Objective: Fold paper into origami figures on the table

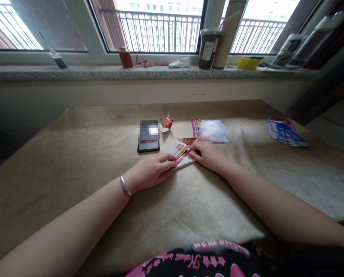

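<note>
A dark phone [149, 140] lies on the tan surface [88, 154], part of its screen blurred into blocks. To the right of the phone and slightly nearer the person is the folded paper [182, 149], printed in white, red and orange, with its folds standing partly open. Both hands grasp it: the left hand [156, 171], below and to the right of the phone, has its fingers bent against the paper's left end, while the right hand [208, 154], farther right of the phone, pinches the paper's right end between thumb and fingers. How the left fingers sit under the paper cannot be told. A silver bracelet [126, 185] circles the left wrist, nearer the person than the phone. Just right of the phone, beside its top edge, stands a small red folded piece [167, 122] with a pale tip. Well to the right of the phone, past that piece, lies a stack of colourful sheets [212, 130]; farthest right of it are blue and red leaflets [287, 132], overlapping in a fan. Beyond the phone, a speckled windowsill [97, 74] carries a red container [126, 58], a dark labelled jar [209, 50] and a yellow object [249, 63].
</note>
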The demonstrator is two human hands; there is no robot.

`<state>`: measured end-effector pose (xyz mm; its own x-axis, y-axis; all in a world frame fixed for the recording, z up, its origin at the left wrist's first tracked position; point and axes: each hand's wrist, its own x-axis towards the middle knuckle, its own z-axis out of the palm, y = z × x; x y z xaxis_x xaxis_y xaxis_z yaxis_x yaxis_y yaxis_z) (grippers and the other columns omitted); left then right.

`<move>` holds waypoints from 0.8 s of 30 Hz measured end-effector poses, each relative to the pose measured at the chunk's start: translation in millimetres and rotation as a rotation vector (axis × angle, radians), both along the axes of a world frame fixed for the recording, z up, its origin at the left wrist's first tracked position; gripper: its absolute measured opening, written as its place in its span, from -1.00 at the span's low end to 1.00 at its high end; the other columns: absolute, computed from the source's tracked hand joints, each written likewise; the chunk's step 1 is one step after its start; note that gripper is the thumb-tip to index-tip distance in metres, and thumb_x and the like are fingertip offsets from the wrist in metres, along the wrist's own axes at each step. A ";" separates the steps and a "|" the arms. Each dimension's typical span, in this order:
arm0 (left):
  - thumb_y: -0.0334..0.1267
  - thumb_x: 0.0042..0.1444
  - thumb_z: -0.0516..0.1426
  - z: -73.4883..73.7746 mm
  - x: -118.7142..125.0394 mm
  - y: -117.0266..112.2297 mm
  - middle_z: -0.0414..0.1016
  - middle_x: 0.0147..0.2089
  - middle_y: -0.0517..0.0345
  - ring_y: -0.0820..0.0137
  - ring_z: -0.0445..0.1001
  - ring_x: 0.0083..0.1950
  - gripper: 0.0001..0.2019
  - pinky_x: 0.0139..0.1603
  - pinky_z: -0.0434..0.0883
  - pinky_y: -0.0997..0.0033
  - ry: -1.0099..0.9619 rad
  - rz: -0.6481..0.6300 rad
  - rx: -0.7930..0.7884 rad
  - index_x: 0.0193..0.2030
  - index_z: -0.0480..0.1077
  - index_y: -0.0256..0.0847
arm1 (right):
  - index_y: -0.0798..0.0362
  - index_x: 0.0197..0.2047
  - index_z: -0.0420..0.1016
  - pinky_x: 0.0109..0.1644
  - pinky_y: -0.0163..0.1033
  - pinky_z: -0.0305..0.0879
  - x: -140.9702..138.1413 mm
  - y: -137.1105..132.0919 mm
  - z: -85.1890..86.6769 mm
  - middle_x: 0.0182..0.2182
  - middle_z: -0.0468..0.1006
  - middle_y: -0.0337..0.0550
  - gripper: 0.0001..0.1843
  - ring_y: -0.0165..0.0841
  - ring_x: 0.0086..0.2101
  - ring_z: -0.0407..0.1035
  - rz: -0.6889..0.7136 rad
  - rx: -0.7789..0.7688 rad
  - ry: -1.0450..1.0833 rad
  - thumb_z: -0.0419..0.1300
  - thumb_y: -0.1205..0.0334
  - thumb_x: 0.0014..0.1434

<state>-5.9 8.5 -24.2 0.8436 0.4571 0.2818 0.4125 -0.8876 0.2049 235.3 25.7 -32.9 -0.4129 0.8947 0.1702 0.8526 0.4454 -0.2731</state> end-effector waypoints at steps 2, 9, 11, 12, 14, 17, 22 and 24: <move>-0.34 0.24 -0.04 -0.2 0.8 -0.6 0.40 0.03 -0.02 0.37 0.44 -0.08 -0.78 -0.09 0.44 0.35 0.000 0.013 -0.002 -0.09 0.40 -0.25 | 0.07 -0.44 0.35 -0.26 -0.31 0.12 -0.5 0.9 -0.6 -0.37 0.49 -0.12 -0.78 -0.36 -0.34 0.31 -0.011 0.013 -0.007 0.07 0.16 0.19; -0.30 0.25 -0.03 0.3 -0.1 -0.4 0.45 -0.04 -0.04 0.33 0.43 -0.04 -0.76 -0.02 0.44 0.28 0.007 0.040 -0.010 0.00 0.32 -0.29 | 0.05 -0.36 0.36 -0.26 -0.31 0.12 -0.8 -4.3 -0.7 -0.34 0.51 -0.10 -0.77 -0.33 -0.31 0.35 -0.052 0.076 -0.060 0.02 0.11 0.23; -0.31 0.26 -0.05 -0.4 -1.9 0.8 0.44 -0.02 -0.04 0.33 0.43 -0.03 -0.76 -0.01 0.44 0.28 0.002 0.040 -0.004 0.00 0.32 -0.29 | 0.05 -0.35 0.36 -0.28 -0.31 0.11 -0.4 -7.2 0.5 -0.36 0.51 -0.10 -0.75 -0.32 -0.32 0.35 -0.048 0.098 -0.081 0.01 0.09 0.24; -0.32 0.26 -0.06 -1.0 -3.0 1.5 0.44 -0.02 -0.03 0.33 0.42 -0.02 -0.76 -0.01 0.44 0.28 0.001 0.041 0.001 0.00 0.32 -0.28 | 0.05 -0.35 0.36 -0.30 -0.31 0.10 -0.2 -8.6 1.3 -0.37 0.51 -0.10 -0.75 -0.32 -0.34 0.35 -0.041 0.097 -0.086 0.01 0.08 0.24; -0.35 0.26 -0.06 -2.1 -5.0 2.7 0.44 -0.01 -0.02 0.34 0.42 -0.02 -0.75 -0.01 0.43 0.29 0.000 0.050 0.002 0.00 0.33 -0.27 | 0.05 -0.37 0.35 -0.36 -0.32 0.06 0.3 -10.9 3.4 -0.39 0.50 -0.13 -0.74 -0.35 -0.40 0.33 -0.037 0.074 -0.085 0.01 0.08 0.23; -0.35 0.26 -0.06 -3.2 -7.1 3.9 0.45 -0.03 0.00 0.36 0.42 -0.05 -0.75 -0.03 0.43 0.31 -0.001 0.052 -0.014 -0.01 0.35 -0.26 | 0.05 -0.39 0.33 -0.40 -0.32 0.02 0.6 -12.9 5.8 -0.42 0.49 -0.16 -0.74 -0.38 -0.44 0.30 -0.033 0.040 -0.083 0.01 0.08 0.23; -0.34 0.25 -0.04 -3.9 -9.1 4.6 0.45 -0.04 -0.02 0.35 0.42 -0.05 -0.73 -0.05 0.44 0.31 0.002 0.034 0.006 0.03 0.35 -0.26 | 0.04 -0.40 0.33 -0.43 -0.32 -0.01 -0.4 -12.6 5.4 -0.44 0.49 -0.17 -0.72 -0.37 -0.45 0.30 -0.050 -0.004 -0.107 0.02 0.03 0.22; -0.35 0.24 -0.04 -4.2 -9.5 4.4 0.44 -0.02 -0.02 0.35 0.42 -0.06 -0.71 -0.07 0.45 0.31 0.003 0.022 0.033 0.07 0.33 -0.23 | 0.04 -0.39 0.35 -0.43 -0.32 -0.01 -1.0 -12.3 4.8 -0.45 0.49 -0.17 -0.71 -0.38 -0.46 0.29 -0.060 -0.014 -0.122 0.01 0.02 0.22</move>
<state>-15.3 12.9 -28.4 0.8340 0.4664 0.2947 0.4328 -0.8844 0.1749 234.3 13.4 -28.0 -0.3752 0.9204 0.1095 0.9049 0.3893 -0.1718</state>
